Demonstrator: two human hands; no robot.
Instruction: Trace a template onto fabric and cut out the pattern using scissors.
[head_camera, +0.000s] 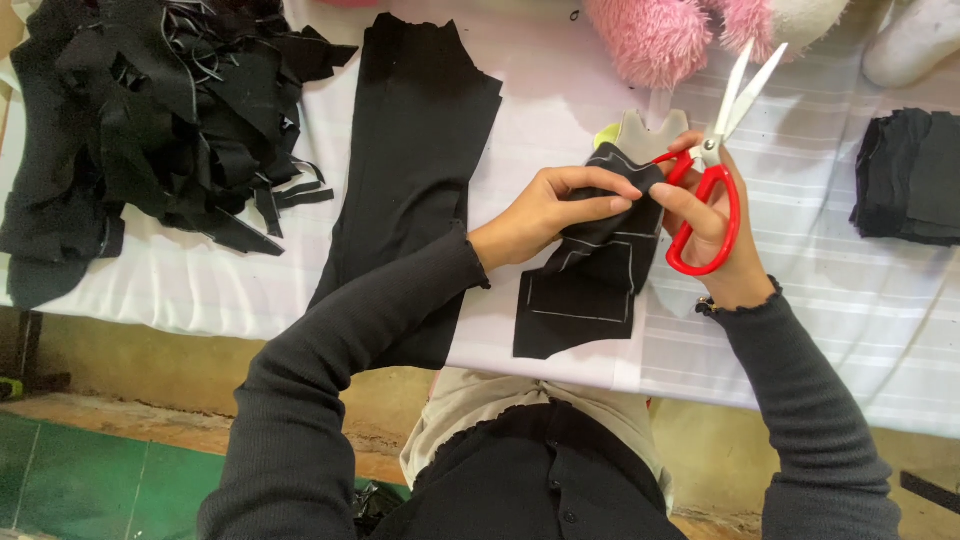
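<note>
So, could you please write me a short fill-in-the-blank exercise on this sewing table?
1. The right hand holds scissors with ____ handles.
2. The left hand pinches a ____ fabric piece marked with chalk lines.
3. The scrap heap lies at the table's ____ end.

Missing words: red; black; left

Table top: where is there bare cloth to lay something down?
Bare striped cloth lies right of the right hand holding the scissors, below the folded black stack. A narrower strip lies between the scrap heap and the long black panel. It is crowded around the left hand and the chalk-marked piece.
</note>
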